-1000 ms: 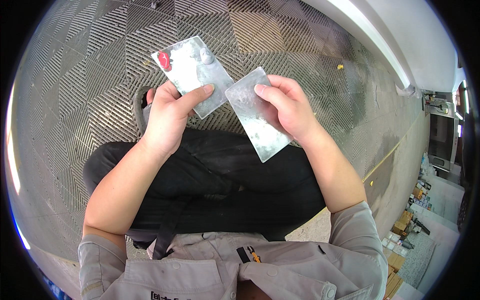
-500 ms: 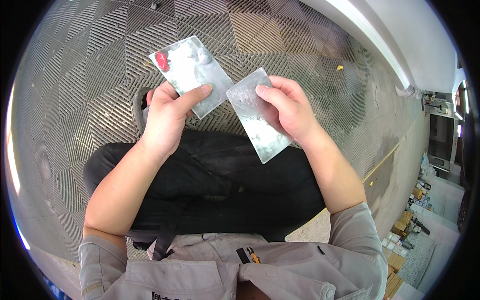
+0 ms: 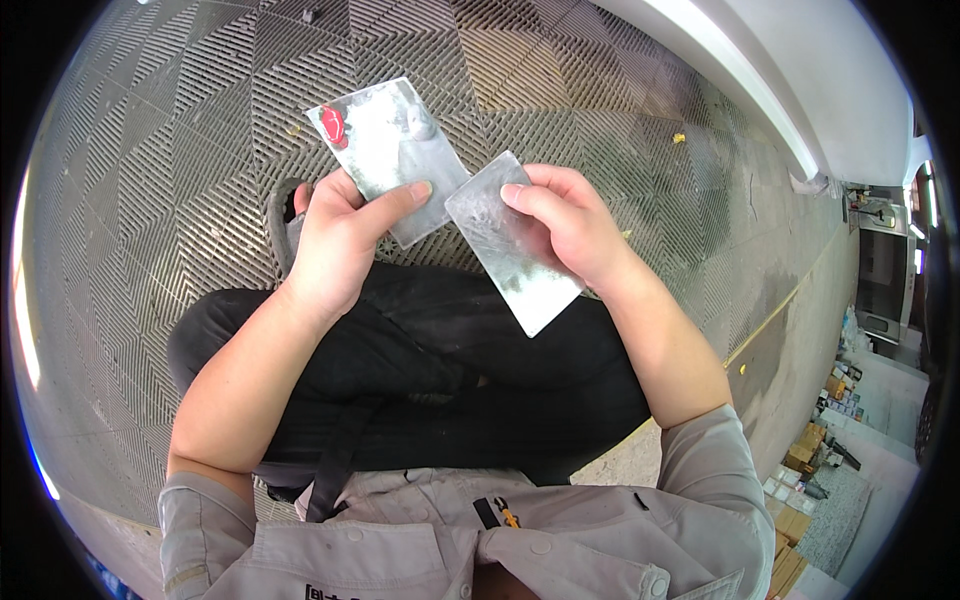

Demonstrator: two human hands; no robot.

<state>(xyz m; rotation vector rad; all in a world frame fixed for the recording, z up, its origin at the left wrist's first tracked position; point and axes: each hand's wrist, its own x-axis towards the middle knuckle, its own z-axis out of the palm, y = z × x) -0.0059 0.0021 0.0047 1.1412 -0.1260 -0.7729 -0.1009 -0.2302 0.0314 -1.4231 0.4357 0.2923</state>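
In my left hand [image 3: 340,235] is a thin rectangular plate [image 3: 385,170], shiny and smeared grey-white, gripped by its near end with the thumb on top. A red blob of paste [image 3: 333,127] sits at its far left corner. A pale grey lump [image 3: 422,127] shows near the far right edge. My right hand [image 3: 575,220] holds a second thin silvery plate [image 3: 515,245], thumb on its face and fingers underneath. The near right edge of the left plate meets or overlaps the upper left edge of the right one; I cannot tell whether they touch.
Below the plates are my crossed legs in black trousers [image 3: 480,400]. Ribbed grey floor tiles [image 3: 220,150] spread around me. A white curved panel [image 3: 800,90] stands at the upper right. Cardboard boxes [image 3: 790,520] lie far right. A small yellow scrap [image 3: 679,138] is on the floor.
The left plate has shifted slightly right and nearer to me. The right plate has come slightly left and nearer, closing in on it. Both hands keep their hold.
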